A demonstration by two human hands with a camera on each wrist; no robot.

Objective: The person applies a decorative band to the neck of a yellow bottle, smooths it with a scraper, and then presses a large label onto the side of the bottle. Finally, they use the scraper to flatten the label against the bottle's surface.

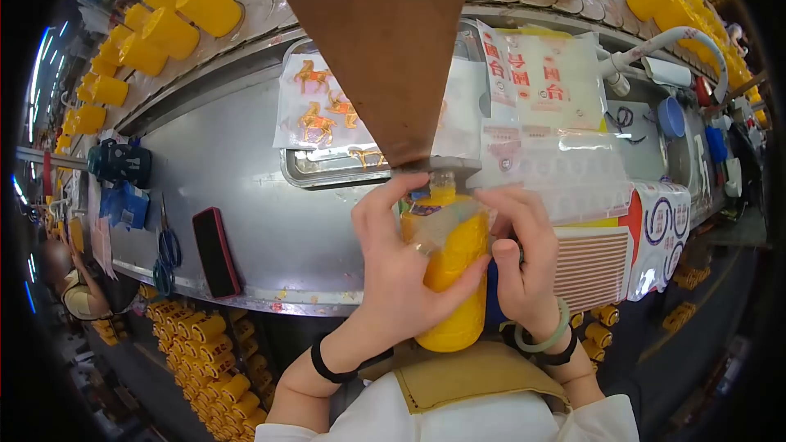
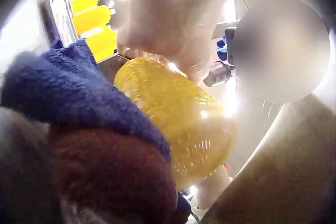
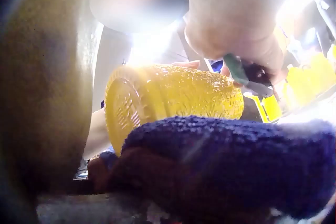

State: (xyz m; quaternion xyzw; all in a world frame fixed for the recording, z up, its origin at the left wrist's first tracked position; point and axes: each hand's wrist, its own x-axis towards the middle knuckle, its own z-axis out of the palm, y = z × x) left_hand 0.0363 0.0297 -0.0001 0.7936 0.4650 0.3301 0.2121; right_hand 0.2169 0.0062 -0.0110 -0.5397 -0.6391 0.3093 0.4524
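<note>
In the head view a yellow bottle [image 1: 458, 319] with a clear glass neck [image 1: 443, 182] leans in front of the torso. My left hand [image 1: 393, 266] grips it, thumb across its front and a fingertip by the neck. My right hand [image 1: 524, 258] is at its other side, fingers bent toward the shoulder and thumb apart. A blurred, translucent whitish piece [image 1: 449, 225] lies across the bottle's upper front; its kind is unclear. In the right wrist view a grey-green piece [image 3: 242, 71] shows below the right fingers. Blue towelling [image 3: 226, 166] lies under the bottle's embossed body.
A metal tray [image 1: 327, 173] holds sheets with golden horse decals [image 1: 315, 124]. Printed film sheets [image 1: 544, 78] lie to the right. Leftward are a phone [image 1: 216, 252] and scissors [image 1: 167, 250]. A brown panel [image 1: 372, 41] hangs overhead. Yellow bottles [image 1: 209, 4] line the conveyor behind.
</note>
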